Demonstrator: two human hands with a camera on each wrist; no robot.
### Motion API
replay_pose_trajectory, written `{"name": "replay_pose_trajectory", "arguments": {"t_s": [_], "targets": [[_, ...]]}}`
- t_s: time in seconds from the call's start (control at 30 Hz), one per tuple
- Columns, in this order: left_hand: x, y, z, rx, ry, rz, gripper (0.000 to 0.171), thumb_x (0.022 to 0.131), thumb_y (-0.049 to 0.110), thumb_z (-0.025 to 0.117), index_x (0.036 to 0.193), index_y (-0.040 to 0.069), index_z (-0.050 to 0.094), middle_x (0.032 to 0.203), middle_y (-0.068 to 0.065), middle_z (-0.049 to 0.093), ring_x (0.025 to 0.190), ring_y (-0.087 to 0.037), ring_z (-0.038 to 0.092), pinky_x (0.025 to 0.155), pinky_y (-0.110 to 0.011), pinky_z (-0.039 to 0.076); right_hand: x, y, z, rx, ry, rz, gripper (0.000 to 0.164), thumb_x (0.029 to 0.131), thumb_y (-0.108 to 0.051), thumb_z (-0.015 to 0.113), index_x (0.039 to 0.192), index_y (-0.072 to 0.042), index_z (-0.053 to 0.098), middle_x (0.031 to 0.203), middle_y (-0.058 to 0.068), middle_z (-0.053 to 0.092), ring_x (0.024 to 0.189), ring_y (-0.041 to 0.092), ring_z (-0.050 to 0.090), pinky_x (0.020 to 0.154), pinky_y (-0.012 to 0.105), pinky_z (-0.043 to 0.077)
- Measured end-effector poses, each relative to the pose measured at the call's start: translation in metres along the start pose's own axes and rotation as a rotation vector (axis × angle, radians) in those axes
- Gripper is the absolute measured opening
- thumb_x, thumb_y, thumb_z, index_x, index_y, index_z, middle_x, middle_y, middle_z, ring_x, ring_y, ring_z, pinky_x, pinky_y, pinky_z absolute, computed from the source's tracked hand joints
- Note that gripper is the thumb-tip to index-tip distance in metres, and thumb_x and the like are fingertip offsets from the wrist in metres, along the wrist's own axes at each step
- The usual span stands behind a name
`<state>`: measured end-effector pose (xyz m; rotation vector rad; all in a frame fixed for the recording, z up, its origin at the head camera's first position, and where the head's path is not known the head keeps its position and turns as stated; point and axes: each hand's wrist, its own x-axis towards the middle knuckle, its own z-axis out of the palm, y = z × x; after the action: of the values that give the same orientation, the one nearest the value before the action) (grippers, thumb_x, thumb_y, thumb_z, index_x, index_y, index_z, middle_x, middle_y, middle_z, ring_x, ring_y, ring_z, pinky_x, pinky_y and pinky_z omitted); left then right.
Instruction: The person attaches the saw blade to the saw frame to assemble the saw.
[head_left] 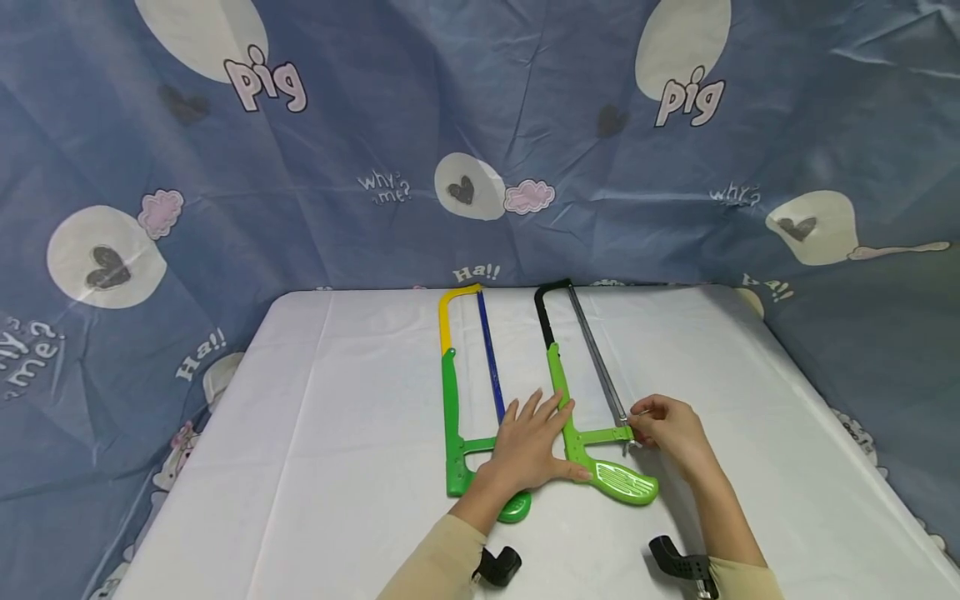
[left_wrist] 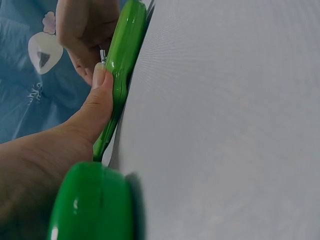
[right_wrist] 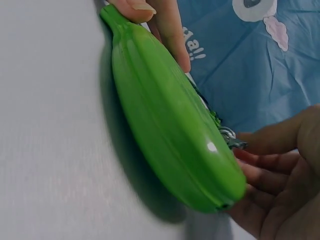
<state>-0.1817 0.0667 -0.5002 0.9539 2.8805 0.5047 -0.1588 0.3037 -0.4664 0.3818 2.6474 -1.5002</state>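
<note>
Two hacksaws lie side by side on the white table. The right one, a light-green and black hacksaw, has a grey blade and a light-green handle. My left hand rests on its frame with fingers spread, the thumb pressing against the handle. At the near end of the blade, my right hand pinches a small metal wing nut between thumb and fingers. The green and yellow hacksaw, with a blue blade, lies to the left; my left hand and forearm partly cover it.
A white cloth covers the table. Behind it hangs a blue printed curtain. Black wrist mounts are strapped near both sleeves. The left saw's rounded green handle sits close under my left wrist.
</note>
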Motion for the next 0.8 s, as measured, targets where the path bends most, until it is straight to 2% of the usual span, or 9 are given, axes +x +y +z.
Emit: {"name": "replay_pose_trajectory", "arguments": {"t_s": [0.1, 0.23, 0.43, 0.6, 0.8], "targets": [[-0.001, 0.0, -0.002, 0.007, -0.002, 0.001, 0.107, 0.074, 0.079, 0.063, 0.158, 0.024, 0.028, 0.167, 0.001, 0.022, 0.155, -0.03, 0.017, 0.123, -0.058, 0.018, -0.006, -0.001, -0.002, -0.052, -0.02, -0.02, 0.024, 0.092, -0.011, 0.067, 0.108, 0.005, 0.061, 0.083, 0.009, 0.069, 0.067, 0.013, 0.063, 0.059, 0.027, 0.056], [-0.002, 0.001, -0.003, 0.027, -0.002, 0.004, 0.107, 0.074, 0.081, 0.061, 0.158, 0.024, 0.027, 0.167, 0.001, 0.021, 0.155, -0.03, 0.017, 0.123, -0.058, 0.018, -0.011, -0.001, -0.003, -0.052, -0.044, -0.022, 0.025, 0.088, -0.011, 0.071, 0.103, 0.004, 0.058, 0.081, 0.008, 0.066, 0.066, 0.015, 0.063, 0.059, 0.028, 0.057], [-0.001, 0.0, -0.002, 0.025, 0.002, 0.003, 0.107, 0.074, 0.081, 0.061, 0.158, 0.025, 0.027, 0.167, 0.001, 0.022, 0.155, -0.029, 0.017, 0.123, -0.057, 0.018, -0.016, 0.004, -0.002, 0.011, -0.119, 0.003, 0.024, 0.085, -0.006, 0.074, 0.098, 0.004, 0.056, 0.081, 0.009, 0.065, 0.069, 0.018, 0.065, 0.062, 0.032, 0.059], [-0.001, 0.0, -0.001, 0.029, -0.001, 0.001, 0.106, 0.075, 0.081, 0.06, 0.159, 0.025, 0.027, 0.167, 0.001, 0.021, 0.155, -0.029, 0.016, 0.123, -0.057, 0.018, -0.017, 0.009, -0.002, 0.096, -0.164, -0.022, 0.023, 0.087, -0.001, 0.07, 0.102, 0.008, 0.055, 0.087, 0.014, 0.066, 0.075, 0.02, 0.068, 0.065, 0.034, 0.061], [-0.001, 0.0, 0.0, 0.035, 0.001, 0.001, 0.107, 0.075, 0.081, 0.06, 0.159, 0.025, 0.026, 0.167, 0.002, 0.021, 0.155, -0.029, 0.017, 0.123, -0.057, 0.018, -0.017, 0.013, -0.004, 0.135, -0.19, -0.052, 0.019, 0.09, 0.003, 0.064, 0.104, 0.011, 0.054, 0.091, 0.019, 0.066, 0.08, 0.022, 0.069, 0.069, 0.034, 0.062]]}}
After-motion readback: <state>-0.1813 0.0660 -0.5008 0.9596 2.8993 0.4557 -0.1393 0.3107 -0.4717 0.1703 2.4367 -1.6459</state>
